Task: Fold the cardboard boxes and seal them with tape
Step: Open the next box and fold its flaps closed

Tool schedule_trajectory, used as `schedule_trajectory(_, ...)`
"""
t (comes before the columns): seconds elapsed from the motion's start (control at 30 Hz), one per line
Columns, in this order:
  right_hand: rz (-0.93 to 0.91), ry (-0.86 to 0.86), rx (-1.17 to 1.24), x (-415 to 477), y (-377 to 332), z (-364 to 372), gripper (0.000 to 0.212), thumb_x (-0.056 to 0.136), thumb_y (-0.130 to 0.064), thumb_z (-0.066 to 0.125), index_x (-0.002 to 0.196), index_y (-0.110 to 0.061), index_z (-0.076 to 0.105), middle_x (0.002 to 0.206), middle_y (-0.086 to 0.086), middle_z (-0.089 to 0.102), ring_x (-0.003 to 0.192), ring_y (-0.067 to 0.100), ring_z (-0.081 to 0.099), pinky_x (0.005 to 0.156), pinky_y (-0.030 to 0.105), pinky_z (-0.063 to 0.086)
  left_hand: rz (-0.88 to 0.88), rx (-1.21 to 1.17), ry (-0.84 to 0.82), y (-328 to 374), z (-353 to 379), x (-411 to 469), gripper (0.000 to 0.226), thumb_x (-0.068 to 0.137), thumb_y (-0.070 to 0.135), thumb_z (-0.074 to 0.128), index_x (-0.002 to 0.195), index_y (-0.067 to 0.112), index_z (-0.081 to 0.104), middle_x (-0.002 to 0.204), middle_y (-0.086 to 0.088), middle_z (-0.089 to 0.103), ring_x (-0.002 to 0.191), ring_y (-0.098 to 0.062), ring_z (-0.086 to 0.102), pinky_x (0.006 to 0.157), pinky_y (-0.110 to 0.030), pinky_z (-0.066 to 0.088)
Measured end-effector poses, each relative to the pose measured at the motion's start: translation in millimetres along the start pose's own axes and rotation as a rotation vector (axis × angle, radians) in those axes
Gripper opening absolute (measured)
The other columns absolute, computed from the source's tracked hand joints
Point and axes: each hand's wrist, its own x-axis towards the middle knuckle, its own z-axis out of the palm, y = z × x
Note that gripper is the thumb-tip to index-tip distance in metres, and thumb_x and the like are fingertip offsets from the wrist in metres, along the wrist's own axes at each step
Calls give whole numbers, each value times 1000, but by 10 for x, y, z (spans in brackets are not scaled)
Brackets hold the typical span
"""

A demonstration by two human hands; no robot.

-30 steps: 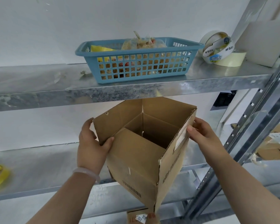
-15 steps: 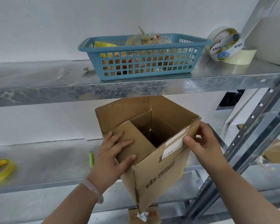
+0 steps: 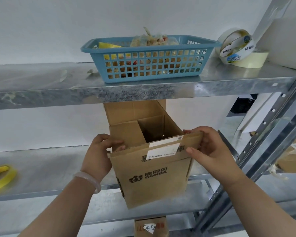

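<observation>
Our left hand (image 3: 99, 156) grips the cardboard box (image 3: 152, 175) side flap; right hand (image 3: 212, 151) pinches the near flap. Uneven pressing could buckle flaps, misaligning the seam.

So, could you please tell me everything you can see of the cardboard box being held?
The cardboard box is plain brown corrugated board, held in the air in front of the metal shelving. Its near face carries a dark printed logo reading CONBA and a white label near the top edge. The top is open: the far flap stands up, the left flap is folded inward, and the near flap is raised. The left hand grips the left side; the right hand pinches the near flap's right corner.
</observation>
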Motion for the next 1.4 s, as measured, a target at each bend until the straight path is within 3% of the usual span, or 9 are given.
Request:
schedule_trajectory(0.07,105,-86,23,35,-54,-9,43,70,-28,74,111,-21,63,106,-9,73,102,9,67,81,20,54,26,123,-89,34,-59,-38,38,83,6,70,95,42,66,118,4,55,112,-18,53,90,-17,44)
schedule_trajectory(0.2,240,-152,-102,72,-16,31,26,85,-40,63,110,-31,67,103,-22,72,98,-6,65,77,8,47,-128,-130,-216,-14,-105,-104,25,87,48,60,112,45,61,128,11,56,128,-16,48,104,-32,40)
schedule_trajectory(0.33,245,108,-385,207,72,89,21,87,-45,65,100,-29,62,91,-18,67,88,1,62,62,10,40,-229,-443,-408,-30,-171,-181,91,67,91,40,137,35,49,140,15,51,135,-4,40,110,-34,34)
schedule_trajectory(0.53,197,92,-483,340,267,160,83,76,-39,79,144,-42,32,132,-19,40,110,5,52,91,30,49,-150,-82,-151,67,41,-157,87,78,30,77,147,39,25,141,17,37,125,-6,45,81,-20,52)
schedule_trajectory(0.73,270,-26,-389,404,310,145,73,83,-35,74,145,-38,36,134,-24,44,115,3,49,92,23,41,-29,158,-137,65,-32,275,138,60,42,87,140,50,-25,157,16,2,142,-13,20,113,-42,30)
schedule_trajectory(0.97,248,44,-401,392,342,327,59,87,-36,69,139,-40,42,127,-24,46,106,0,49,74,9,37,-132,-175,28,259,-75,710,88,80,24,76,145,38,18,132,6,40,116,-11,48,77,-16,46)
schedule_trajectory(1.07,244,59,-382,385,347,353,72,87,-34,70,147,-40,30,131,-25,43,110,3,48,84,20,40,-58,50,-35,118,-142,618,44,84,41,69,125,38,55,128,2,42,112,-3,47,103,-33,42)
schedule_trajectory(1.27,221,-12,-438,375,368,389,67,94,-34,58,146,-55,20,143,-22,37,124,3,42,105,28,36,-182,152,-334,-128,-183,195,55,85,58,48,138,50,37,154,12,12,142,-12,17,114,-31,25)
schedule_trajectory(1.4,234,-133,-444,341,383,422,43,98,-32,50,133,-55,39,144,-20,36,132,2,35,112,30,31,-181,-67,-289,-195,-96,-29,54,89,33,61,136,50,38,139,23,41,121,2,48,99,-18,44)
